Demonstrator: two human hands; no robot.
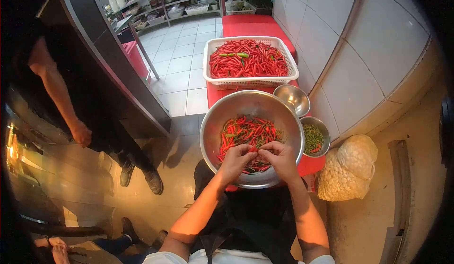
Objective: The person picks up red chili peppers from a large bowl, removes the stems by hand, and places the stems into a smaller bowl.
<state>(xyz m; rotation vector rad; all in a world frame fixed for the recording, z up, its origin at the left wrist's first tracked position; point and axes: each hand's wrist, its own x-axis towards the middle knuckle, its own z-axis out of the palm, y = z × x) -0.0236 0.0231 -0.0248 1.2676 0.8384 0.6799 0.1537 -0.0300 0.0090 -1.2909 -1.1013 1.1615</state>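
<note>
Fingers: While the left hand (238, 161) and right hand (283, 161) meet, their fingers pinch nearly closed on a small red chili (253, 149).
Chili grip: Support lightly between the fingertips; excess pressure could crush it.
Wide, round silver metal bowl (289, 118): Work low; it lies beneath the fingers to catch fragments.

Large bowl (219, 117): shiny metal, smooth. Basket (212, 80): white plastic, perforated. Wall tiles (378, 51): glossy, smooth. Tabletop (241, 26): red, smooth. Apron (255, 216): black cloth.
</note>
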